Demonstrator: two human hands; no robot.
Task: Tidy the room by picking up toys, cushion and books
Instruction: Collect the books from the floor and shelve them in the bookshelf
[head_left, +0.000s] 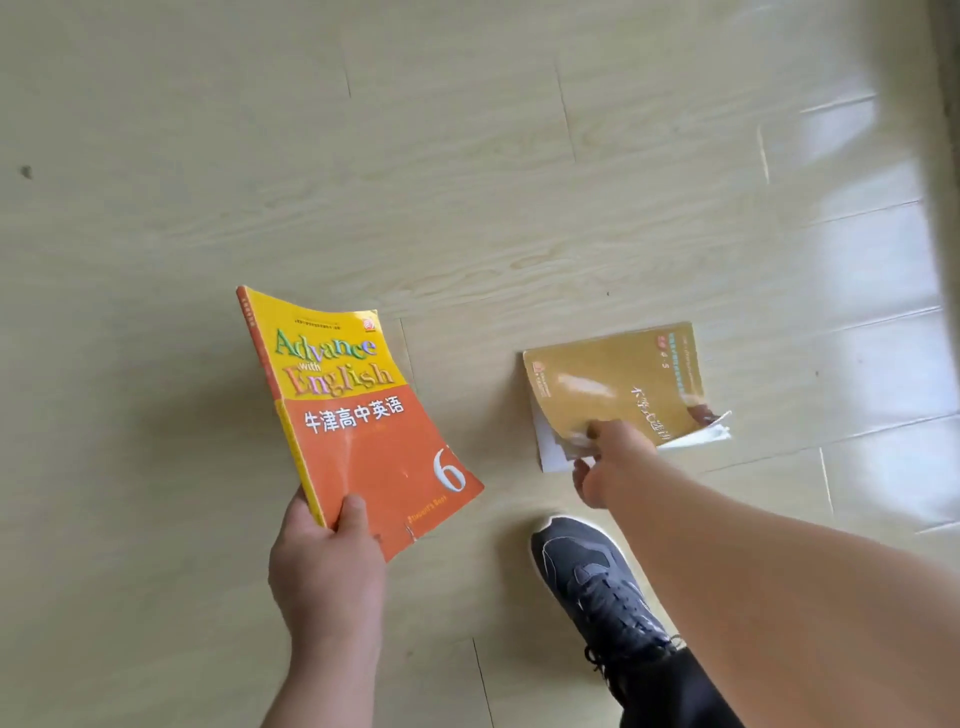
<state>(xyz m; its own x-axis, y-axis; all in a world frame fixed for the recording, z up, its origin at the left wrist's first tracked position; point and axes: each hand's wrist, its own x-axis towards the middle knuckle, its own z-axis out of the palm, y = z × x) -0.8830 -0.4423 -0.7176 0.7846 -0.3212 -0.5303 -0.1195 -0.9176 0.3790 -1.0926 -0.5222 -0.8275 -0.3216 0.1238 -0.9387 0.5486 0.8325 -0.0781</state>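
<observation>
On the pale wood-look floor (415, 156), just ahead of the person's dark grey lace-up sneaker (592, 577), a mustard-yellow paperback (618, 379) lies face up. Its near edge is bowed upward, with white pages showing beneath the cover. The right hand (608, 462) reaches down to that edge and pinches it, thumb on top of the cover and fingers curled underneath. A white Chinese title runs along the cover beside the hand, too blurred to read with confidence.

Off to the left, well apart from that book, the left hand (324, 566) holds a yellow-and-orange English textbook (358, 415) clear of the floor. It grips the bottom corner by the spine, thumb pressed on the front cover and fingers wrapped behind. The yellow upper band reads "Advance with English". The orange lower part carries 牛津高中英语 in white, a large white 6, and "Student's Book" in small yellow letters near the bottom edge, where the cover has a short tear.
</observation>
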